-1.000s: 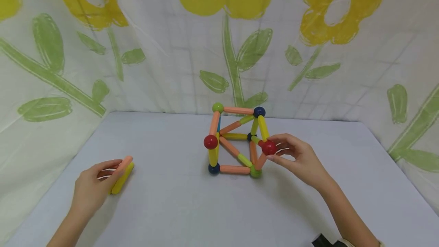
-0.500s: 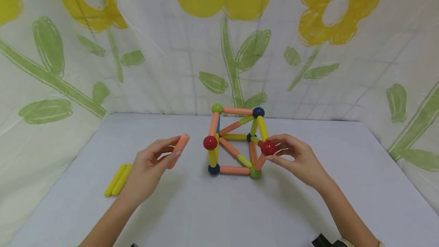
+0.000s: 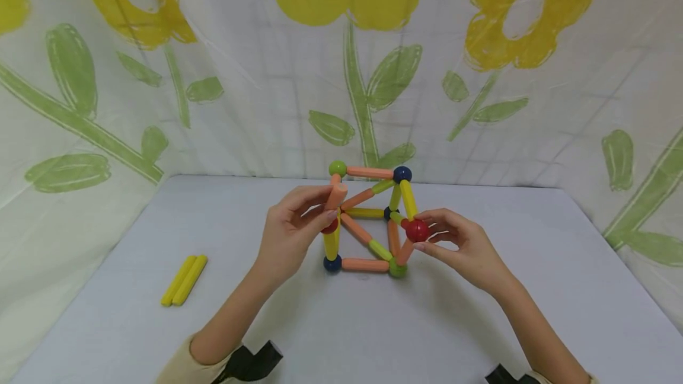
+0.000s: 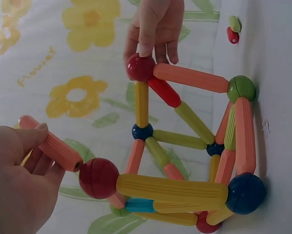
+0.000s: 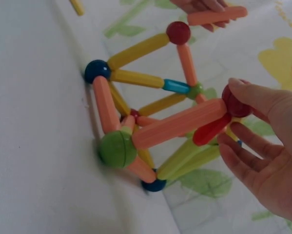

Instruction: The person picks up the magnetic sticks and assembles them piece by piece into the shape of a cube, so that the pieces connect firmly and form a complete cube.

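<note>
A cube-like frame of coloured magnetic sticks and balls stands on the table, with a salmon stick (image 3: 365, 264) along its front bottom edge. My left hand (image 3: 290, 230) pinches another salmon magnetic stick (image 4: 55, 148) between thumb and fingers. In the left wrist view, that stick's lower end is right at the red ball (image 4: 98, 178) on the frame's upper left front corner. My right hand (image 3: 461, 245) holds the red ball (image 3: 417, 230) at the upper right front corner with thumb and fingertips. Salmon, yellow and red sticks join that ball.
Two yellow sticks (image 3: 184, 280) lie side by side on the table (image 3: 160, 342) at the left. A small red and green piece (image 4: 233, 30) shows beyond the frame in the left wrist view. Behind the table hangs a white cloth (image 3: 256, 105) painted with flowers.
My left hand has carried the salmon stick from beside the yellow sticks rightward to the frame's upper left front corner. My right hand stays on its red ball.
</note>
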Available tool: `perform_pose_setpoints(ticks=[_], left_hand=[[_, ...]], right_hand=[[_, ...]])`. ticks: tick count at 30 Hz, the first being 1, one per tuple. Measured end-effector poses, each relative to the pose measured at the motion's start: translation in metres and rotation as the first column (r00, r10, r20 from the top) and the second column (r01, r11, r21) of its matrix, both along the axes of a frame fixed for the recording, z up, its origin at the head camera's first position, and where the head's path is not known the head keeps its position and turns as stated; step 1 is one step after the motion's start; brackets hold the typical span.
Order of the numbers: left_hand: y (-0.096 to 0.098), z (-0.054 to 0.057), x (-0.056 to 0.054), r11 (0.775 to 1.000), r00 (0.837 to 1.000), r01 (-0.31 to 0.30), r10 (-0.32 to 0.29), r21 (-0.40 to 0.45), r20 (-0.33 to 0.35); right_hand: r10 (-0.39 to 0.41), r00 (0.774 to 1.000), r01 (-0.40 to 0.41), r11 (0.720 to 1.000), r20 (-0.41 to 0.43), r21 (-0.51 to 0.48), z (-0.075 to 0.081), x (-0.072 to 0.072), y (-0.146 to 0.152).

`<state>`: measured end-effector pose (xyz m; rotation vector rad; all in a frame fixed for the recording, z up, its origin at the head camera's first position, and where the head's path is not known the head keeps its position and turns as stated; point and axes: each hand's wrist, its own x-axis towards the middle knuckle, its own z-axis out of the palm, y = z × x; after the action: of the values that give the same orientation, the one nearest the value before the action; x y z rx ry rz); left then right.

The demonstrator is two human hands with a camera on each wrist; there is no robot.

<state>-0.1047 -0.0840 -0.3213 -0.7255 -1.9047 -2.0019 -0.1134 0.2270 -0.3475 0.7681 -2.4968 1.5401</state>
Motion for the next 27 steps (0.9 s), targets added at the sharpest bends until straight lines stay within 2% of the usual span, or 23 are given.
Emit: perform_pose_setpoints(ticks=[3,5,9,12,17,23,27], left_hand=[[0.007,-0.003,-0.005,1.000,0.999,0.007,-0.007,-0.009,-0.043],[0.010,-0.005,-0.008,0.999,0.996,-0.001,-0.002,-0.045,-0.084],[0.011,-0.010,-0.012,0.986,0.982,-0.060,0.030,-0.156,-0.187],[0.009,-0.015,-0.015,0.959,0.968,-0.116,0.052,-0.258,-0.244],[0.012,-0.023,-0.020,0.904,0.951,-0.177,0.056,-0.388,-0.304],[0.025,-0.029,-0.020,0.834,0.910,-0.287,0.083,-0.472,-0.407],[0.031,-0.032,-0.018,0.801,0.900,-0.324,0.097,-0.503,-0.426]], right_hand=[[0.009,1.000,-0.009,1.000,-0.010,-0.009,-0.001,0.000,0.000],[0.015,1.000,-0.015,1.000,-0.014,-0.017,-0.001,0.000,0.001],[0.018,1.000,-0.018,1.000,-0.014,-0.020,-0.001,0.000,0.001],[0.013,1.000,-0.013,1.000,-0.012,-0.010,-0.001,0.000,0.001],[0.009,1.000,-0.009,1.000,-0.016,0.000,-0.001,0.000,0.001],[-0.001,1.000,0.001,1.000,-0.014,0.006,-0.001,0.000,0.000],[-0.007,1.000,0.007,1.000,-0.022,-0.001,-0.001,0.000,-0.003]])
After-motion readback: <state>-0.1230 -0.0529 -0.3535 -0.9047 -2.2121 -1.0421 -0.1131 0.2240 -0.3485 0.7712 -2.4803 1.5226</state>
